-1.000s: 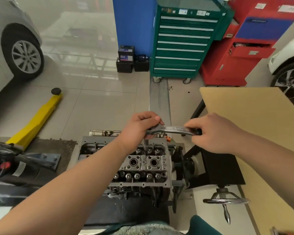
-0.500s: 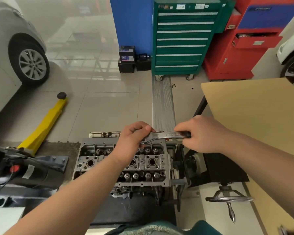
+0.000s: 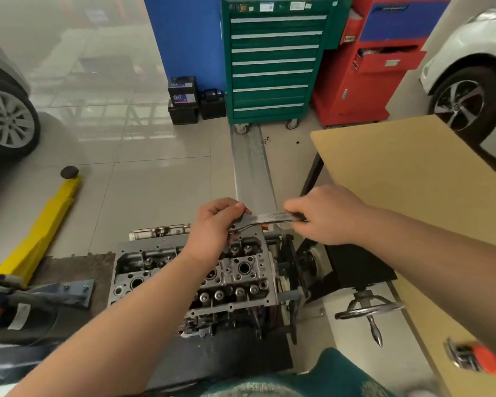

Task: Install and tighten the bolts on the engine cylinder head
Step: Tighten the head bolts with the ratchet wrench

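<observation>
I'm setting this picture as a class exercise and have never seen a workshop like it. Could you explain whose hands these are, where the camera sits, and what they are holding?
The camera is worn on a person's head, looking down at their own arms. Below them is an engine cylinder head on a stand. The left hand steadies the head end of a ratchet wrench over the cylinder head's far edge; the right hand grips its handle. Beyond stand a green tool cabinet and a yellow floor jack.

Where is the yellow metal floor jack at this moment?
In the head view, the yellow metal floor jack lies on the tiled floor at the left, left of the grey engine cylinder head and below the silver car wheel.
</observation>
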A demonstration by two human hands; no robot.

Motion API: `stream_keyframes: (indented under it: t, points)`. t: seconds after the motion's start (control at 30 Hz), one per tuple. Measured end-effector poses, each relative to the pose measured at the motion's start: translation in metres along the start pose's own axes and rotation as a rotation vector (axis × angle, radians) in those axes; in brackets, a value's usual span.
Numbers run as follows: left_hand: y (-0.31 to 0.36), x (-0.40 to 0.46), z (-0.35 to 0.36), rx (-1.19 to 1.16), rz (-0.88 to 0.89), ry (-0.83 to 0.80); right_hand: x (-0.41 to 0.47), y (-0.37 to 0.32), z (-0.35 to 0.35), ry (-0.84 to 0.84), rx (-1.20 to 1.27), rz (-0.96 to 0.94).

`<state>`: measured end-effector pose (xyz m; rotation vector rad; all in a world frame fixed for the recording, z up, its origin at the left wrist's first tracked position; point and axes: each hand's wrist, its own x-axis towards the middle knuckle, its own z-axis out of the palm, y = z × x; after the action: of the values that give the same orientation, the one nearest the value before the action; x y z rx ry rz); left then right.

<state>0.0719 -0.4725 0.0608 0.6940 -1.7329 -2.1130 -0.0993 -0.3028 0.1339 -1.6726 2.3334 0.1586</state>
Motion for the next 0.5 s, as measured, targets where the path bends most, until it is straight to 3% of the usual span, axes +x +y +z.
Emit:
stream_keyframes:
  t: [0.17, 0.3, 0.4, 0.5]
  points:
    - [0.001, 0.009, -0.011, -0.039, -0.029, -0.209, -0.038, -0.052, 0.019, 0.06, 0.077, 0.266]
    - [0.006, 0.017, -0.028, 0.027, -0.099, -0.429, -0.067, -0.099, 0.034, 0.018, 0.218, 0.373]
    - [0.005, 0.016, -0.032, -0.013, -0.104, -0.454, -0.069, -0.107, 0.031, -0.013, 0.198, 0.369]
    - [0.002, 0.012, -0.034, -0.019, -0.075, -0.416, -0.06, -0.086, 0.013, -0.153, 0.301, 0.28]
